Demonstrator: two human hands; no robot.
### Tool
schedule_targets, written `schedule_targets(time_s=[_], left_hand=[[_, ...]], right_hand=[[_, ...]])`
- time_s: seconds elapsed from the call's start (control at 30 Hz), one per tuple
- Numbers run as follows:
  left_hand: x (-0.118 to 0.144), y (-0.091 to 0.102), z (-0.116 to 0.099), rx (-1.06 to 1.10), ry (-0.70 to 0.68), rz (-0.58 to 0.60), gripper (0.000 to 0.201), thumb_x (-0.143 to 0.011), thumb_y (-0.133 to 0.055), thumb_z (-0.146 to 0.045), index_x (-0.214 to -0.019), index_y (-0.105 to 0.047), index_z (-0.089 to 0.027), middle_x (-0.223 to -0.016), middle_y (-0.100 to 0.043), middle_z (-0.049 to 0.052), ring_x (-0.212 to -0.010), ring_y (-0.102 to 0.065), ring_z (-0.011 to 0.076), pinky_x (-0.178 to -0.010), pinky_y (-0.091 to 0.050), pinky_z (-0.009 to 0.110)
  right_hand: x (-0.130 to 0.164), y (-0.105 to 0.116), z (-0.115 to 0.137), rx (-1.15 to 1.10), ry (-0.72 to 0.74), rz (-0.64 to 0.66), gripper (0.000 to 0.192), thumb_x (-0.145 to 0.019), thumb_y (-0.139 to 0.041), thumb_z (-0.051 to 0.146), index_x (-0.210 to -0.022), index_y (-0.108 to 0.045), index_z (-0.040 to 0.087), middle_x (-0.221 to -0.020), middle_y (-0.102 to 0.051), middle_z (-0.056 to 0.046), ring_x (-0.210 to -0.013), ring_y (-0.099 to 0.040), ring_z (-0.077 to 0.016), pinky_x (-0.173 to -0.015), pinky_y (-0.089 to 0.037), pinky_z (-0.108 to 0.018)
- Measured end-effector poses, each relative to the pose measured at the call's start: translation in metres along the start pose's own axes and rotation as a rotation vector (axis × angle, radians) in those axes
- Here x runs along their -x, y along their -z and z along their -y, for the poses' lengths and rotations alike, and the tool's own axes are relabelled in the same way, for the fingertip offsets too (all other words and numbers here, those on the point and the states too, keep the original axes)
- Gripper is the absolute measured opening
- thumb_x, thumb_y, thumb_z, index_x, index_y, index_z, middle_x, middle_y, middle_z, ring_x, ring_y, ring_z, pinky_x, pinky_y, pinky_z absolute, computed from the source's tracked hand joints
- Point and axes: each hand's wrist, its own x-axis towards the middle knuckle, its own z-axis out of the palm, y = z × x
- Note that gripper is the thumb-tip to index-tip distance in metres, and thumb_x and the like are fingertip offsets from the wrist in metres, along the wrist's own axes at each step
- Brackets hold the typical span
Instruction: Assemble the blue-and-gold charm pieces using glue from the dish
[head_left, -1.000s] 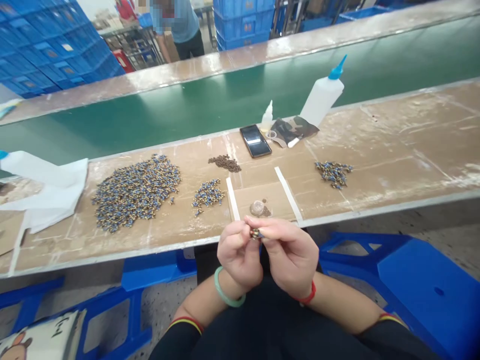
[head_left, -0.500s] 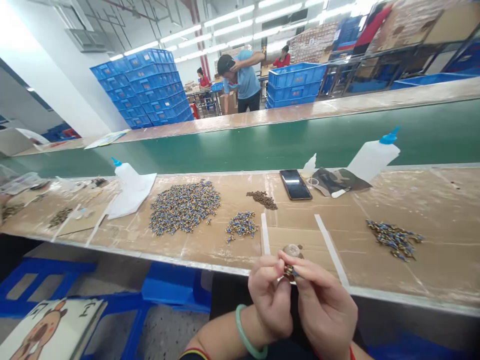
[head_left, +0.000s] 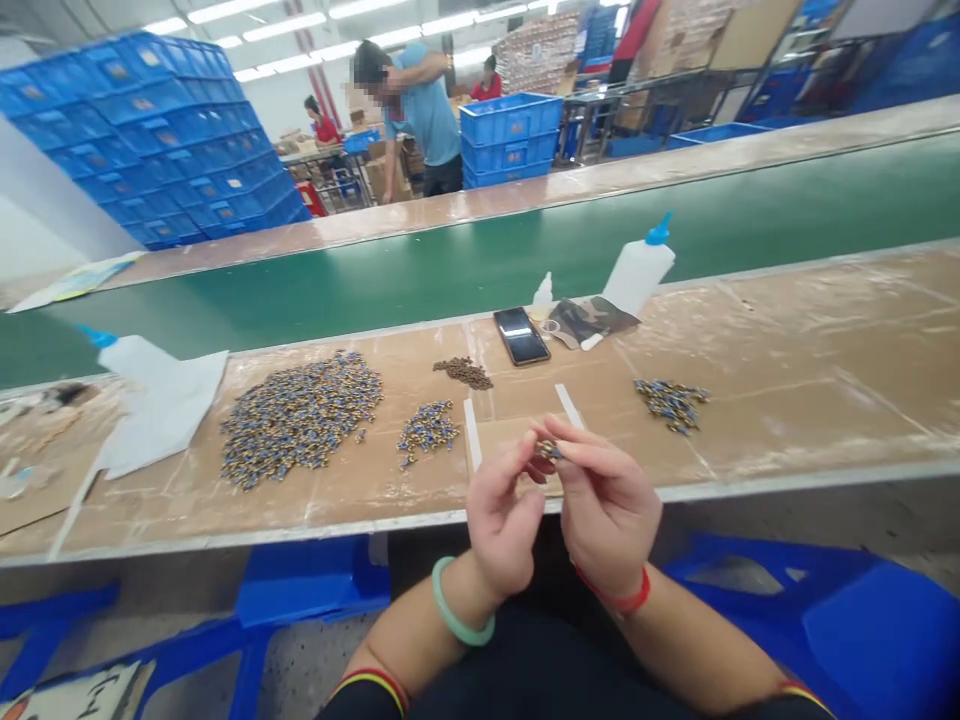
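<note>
The brown, cardboard-covered flat worktop (head_left: 795,400) carries a broad, low pile of small blue-and-gold pieces (head_left: 300,420) on the left side. Two lesser clusters of like pieces lie well apart from each other: a blue-and-gold cluster left of the white tape strips (head_left: 429,430) and a blue-and-gold cluster to the right of them (head_left: 670,402). A narrow heap of tiny brown granules (head_left: 463,372) lies in front of the black, flat, rectangular phone (head_left: 522,336). Both bare hands are raised together at the near edge of the worktop. The left hand (head_left: 504,510) is partly open: its fingers curl inward and its thumb stands apart from them; whether the fingertips bear on anything cannot be told. The right hand (head_left: 611,500) is closed in a pinch, thumb against bent forefinger, grasping a small blue, gold and dark piece (head_left: 551,449). This piece is located between the two hands, at the right fingertips; its exact outline is too small to tell. Handling, by judgement: very light, stiff, and prone to slip or roll if the gold-coloured parts are smooth metal. Projecting ends may bend under excess force. Take hold at the thicker middle, using fingertip pressure only.
</note>
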Motion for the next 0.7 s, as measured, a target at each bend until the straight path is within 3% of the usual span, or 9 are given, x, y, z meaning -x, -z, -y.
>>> schedule_targets(time_s=[0.13,0.27,0.37,0.53,0.7], left_hand=[[-0.001,0.005,-0.002,0.097,0.089,0.043,0.043,-0.099,-0.069,-0.033,-0.142,-0.069,-0.035,-0.138,-0.076,0.009,-0.119,-0.076,0.0238,-0.097,-0.066,0.032],[0.004,0.006,0.0,0.167,0.116,0.083,0.048,-0.099,-0.069,-0.033,-0.147,-0.064,-0.034,-0.145,-0.071,0.008,-0.129,-0.072,0.0239,-0.105,-0.063,0.031],[0.006,0.004,0.001,0.2,0.113,0.096,0.05,-0.101,-0.066,-0.032,-0.15,-0.061,-0.037,-0.149,-0.069,0.005,-0.133,-0.069,0.0215,-0.109,-0.06,0.029],[0.016,0.005,0.007,0.194,0.189,0.095,0.049,-0.1,-0.065,-0.037,-0.149,-0.063,-0.038,-0.152,-0.066,0.005,-0.139,-0.065,0.0259,-0.116,-0.056,0.038],[0.029,0.005,0.018,0.234,0.264,0.077,0.051,-0.099,-0.066,-0.041,-0.149,-0.062,-0.039,-0.155,-0.064,0.006,-0.138,-0.066,0.0276,-0.117,-0.056,0.041]], right_hand=[[0.0,0.006,-0.002,0.094,0.158,0.036,0.034,-0.095,-0.07,0.009,-0.118,-0.077,0.033,-0.125,-0.081,-0.005,-0.111,-0.081,-0.0241,-0.089,-0.073,-0.039],[-0.002,0.009,0.0,0.136,0.26,0.033,0.045,-0.093,-0.069,0.004,-0.127,-0.075,0.034,-0.129,-0.079,-0.004,-0.11,-0.081,-0.0238,-0.086,-0.073,-0.036],[-0.003,0.007,0.002,0.134,0.253,0.022,0.046,-0.093,-0.07,0.004,-0.126,-0.075,0.034,-0.128,-0.08,-0.003,-0.108,-0.081,-0.0229,-0.085,-0.073,-0.035],[0.006,0.009,-0.003,0.11,0.177,0.018,0.039,-0.092,-0.07,0.004,-0.118,-0.077,0.032,-0.125,-0.081,-0.003,-0.109,-0.081,-0.024,-0.084,-0.073,-0.035],[0.013,0.013,-0.015,0.108,0.161,0.033,0.04,-0.09,-0.068,-0.001,-0.115,-0.077,0.029,-0.126,-0.081,-0.003,-0.111,-0.081,-0.0222,-0.09,-0.072,-0.033]])
